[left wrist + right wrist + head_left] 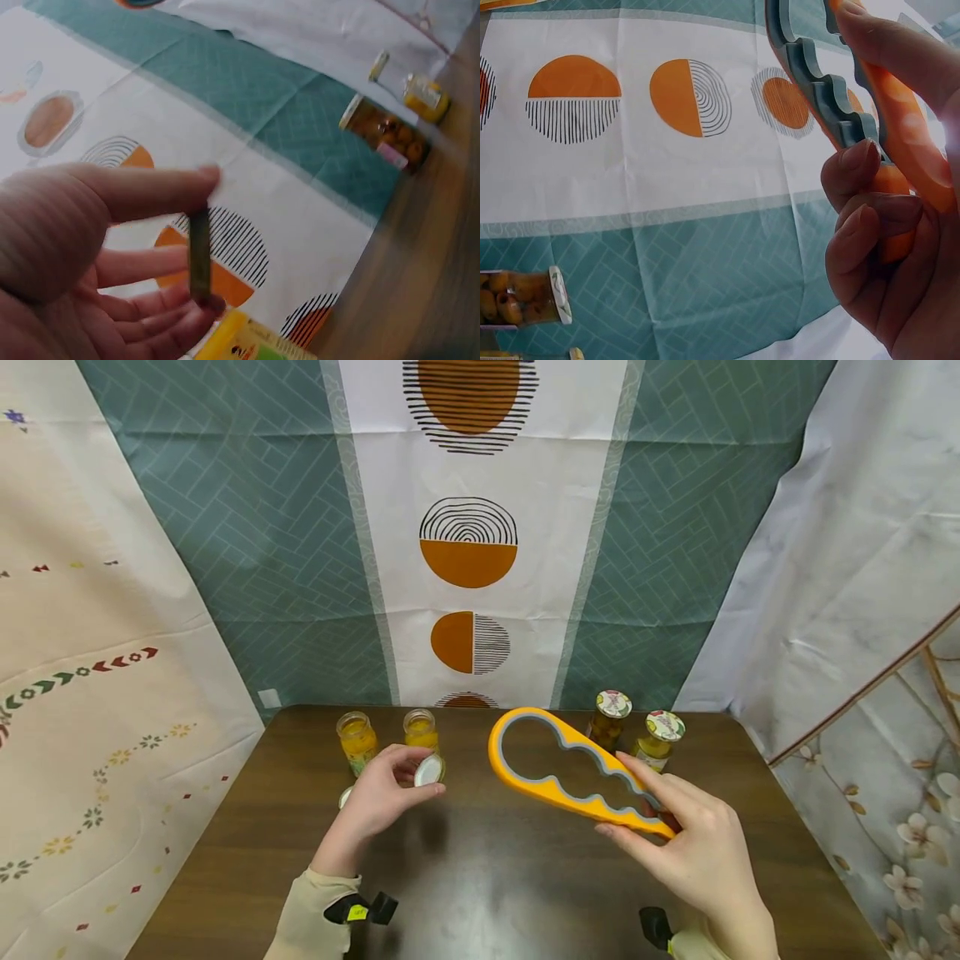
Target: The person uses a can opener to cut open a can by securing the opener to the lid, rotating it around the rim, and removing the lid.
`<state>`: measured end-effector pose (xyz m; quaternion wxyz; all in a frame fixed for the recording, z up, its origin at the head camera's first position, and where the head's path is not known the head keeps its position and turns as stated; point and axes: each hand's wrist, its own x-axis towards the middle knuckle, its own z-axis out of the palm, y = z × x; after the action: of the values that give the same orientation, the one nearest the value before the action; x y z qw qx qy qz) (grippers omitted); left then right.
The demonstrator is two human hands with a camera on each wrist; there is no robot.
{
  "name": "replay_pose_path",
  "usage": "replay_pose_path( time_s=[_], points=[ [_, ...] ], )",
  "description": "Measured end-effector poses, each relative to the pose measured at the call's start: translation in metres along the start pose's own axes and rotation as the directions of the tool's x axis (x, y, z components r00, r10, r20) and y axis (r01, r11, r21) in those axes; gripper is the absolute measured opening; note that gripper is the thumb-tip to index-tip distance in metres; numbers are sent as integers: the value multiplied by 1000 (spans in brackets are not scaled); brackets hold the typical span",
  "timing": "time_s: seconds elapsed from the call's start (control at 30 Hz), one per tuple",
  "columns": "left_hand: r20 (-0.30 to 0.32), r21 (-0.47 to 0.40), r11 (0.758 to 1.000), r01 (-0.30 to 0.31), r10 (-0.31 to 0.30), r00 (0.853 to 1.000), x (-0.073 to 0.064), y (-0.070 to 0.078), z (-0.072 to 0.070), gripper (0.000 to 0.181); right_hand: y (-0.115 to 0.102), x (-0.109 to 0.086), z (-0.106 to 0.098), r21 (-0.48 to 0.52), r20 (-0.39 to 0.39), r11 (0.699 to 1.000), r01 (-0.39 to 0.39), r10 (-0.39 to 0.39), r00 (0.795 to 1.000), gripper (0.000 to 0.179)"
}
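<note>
My left hand (382,785) pinches a round jar lid (429,771) between thumb and fingertips, its pale inner face showing in the head view. In the left wrist view the lid (199,255) appears edge-on. Just behind this hand stand two lidless glass jars of yellow food, the left jar (358,742) and the right jar (422,728). A second lid (345,796) lies partly hidden behind the left wrist. In my right hand (693,839) is an orange jar opener (551,789) with a grey scalloped inner edge, gripped by its handle end above the table.
At the back right are two jars with patterned lids: an olive jar (606,720) and a jar of green-yellow contents (657,739). The brown table (487,877) meets a patterned cloth backdrop (468,477) at its far edge.
</note>
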<state>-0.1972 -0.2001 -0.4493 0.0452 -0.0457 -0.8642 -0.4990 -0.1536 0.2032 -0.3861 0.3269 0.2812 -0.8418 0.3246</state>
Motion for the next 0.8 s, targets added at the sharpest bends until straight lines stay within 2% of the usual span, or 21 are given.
replay_pose_path(
  time_s=[0.1, 0.27, 0.53, 0.8],
  points=[
    [-21, 87, 996, -37, 39, 999, 2, -5, 0, 55, 0, 0, -1, -3, 3, 1000, -6, 6, 1000, 75],
    [-45, 155, 987, -54, 61, 997, 4, -10, 1, 55, 0, -1, -3, -7, 20, 1000, -22, 22, 1000, 75],
    [15, 335, 942, -5, 0, 1000, 5, -17, 1, 55, 1, -1, -1, -25, 7, 1000, -4, 4, 1000, 74],
    [46, 401, 916, 20, -42, 998, 10, -29, 7, 54, 3, 0, -2, -27, 9, 1000, 4, -4, 1000, 75]
  ],
)
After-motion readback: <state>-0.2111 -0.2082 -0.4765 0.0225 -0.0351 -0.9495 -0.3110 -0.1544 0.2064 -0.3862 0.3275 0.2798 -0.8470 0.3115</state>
